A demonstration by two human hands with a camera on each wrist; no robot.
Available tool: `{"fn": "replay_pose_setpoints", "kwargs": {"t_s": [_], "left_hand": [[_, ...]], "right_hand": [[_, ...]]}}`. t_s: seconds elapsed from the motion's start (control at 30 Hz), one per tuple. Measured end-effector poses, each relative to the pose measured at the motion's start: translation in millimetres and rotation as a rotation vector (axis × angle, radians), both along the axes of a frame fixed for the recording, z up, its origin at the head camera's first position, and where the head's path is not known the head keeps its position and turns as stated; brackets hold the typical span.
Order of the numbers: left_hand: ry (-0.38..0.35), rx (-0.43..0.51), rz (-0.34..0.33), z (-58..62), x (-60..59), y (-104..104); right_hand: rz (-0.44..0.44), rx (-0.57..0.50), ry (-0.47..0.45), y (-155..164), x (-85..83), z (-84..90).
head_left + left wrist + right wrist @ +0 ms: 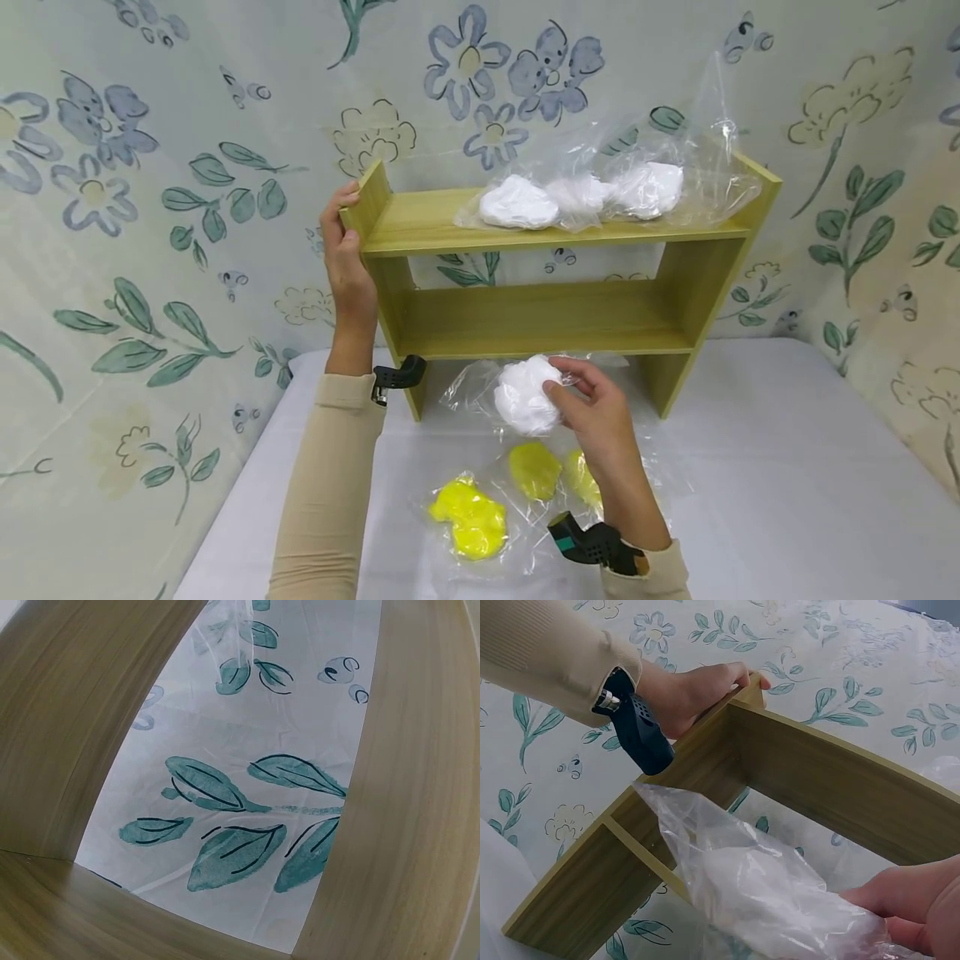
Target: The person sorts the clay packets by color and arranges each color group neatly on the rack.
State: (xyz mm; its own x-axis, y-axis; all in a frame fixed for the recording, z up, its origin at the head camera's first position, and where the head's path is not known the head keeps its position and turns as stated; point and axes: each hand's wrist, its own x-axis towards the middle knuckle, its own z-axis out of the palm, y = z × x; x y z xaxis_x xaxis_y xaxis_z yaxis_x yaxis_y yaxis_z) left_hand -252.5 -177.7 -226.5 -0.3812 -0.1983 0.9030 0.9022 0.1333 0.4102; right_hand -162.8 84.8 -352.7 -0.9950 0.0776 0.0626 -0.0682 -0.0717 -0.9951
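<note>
Now, left hand: the left hand (351, 275) grips the upper end of the shelf (525, 321) at its left side panel, fingers bent over the edge, likely to steady the light frame while the other hand works near it.
Right hand: the right hand (596, 408) pinches the white ball (525, 398) through its bag (468, 387), thumb on the near side and forefinger along the top; a fingertip hold presumably spares the ball from being squashed, as it looks soft.
White ball: in front of the shelf, seen by the head view at the opening beneath the middle board; whether loose film touches the table (780, 467), I cannot tell.
Bag: clear and crumpled, its slack flaring out left of the ball; the wrapping probably guards against sticking or drying.
Top board: bagged white lumps (519, 202) sit side by side toward its right, film rising behind them; lying flat on the board between the raised side panels, they seem unlikely to roll off.
Table: yellow lumps (471, 517), also in clear film, lie before the shelf and near the right forearm, which partly hides one; this spot appears handy for reaching.
Shelf: upright on the table, just before the floral cloth (225, 83), whose print shows through the open back.
</note>
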Motion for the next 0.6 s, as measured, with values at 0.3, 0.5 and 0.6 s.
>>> {"fn": "replay_pose_setpoints", "kwargs": {"t_s": [0.3,0.5,0.6], "left_hand": [[-0.012,-0.017,-0.002,0.1,1.1,-1.2],[-0.006,-0.031,0.001,0.8,0.7,-2.9],[0.001,-0.045,0.019,0.3,1.5,-3.0]], "right_hand": [[-0.061,-0.023,0.089,3.7,8.3,8.6],[-0.081,-0.071,0.125,0.9,11.9,12.2],[-0.093,-0.073,0.146,1.0,14.2,15.5]]}}
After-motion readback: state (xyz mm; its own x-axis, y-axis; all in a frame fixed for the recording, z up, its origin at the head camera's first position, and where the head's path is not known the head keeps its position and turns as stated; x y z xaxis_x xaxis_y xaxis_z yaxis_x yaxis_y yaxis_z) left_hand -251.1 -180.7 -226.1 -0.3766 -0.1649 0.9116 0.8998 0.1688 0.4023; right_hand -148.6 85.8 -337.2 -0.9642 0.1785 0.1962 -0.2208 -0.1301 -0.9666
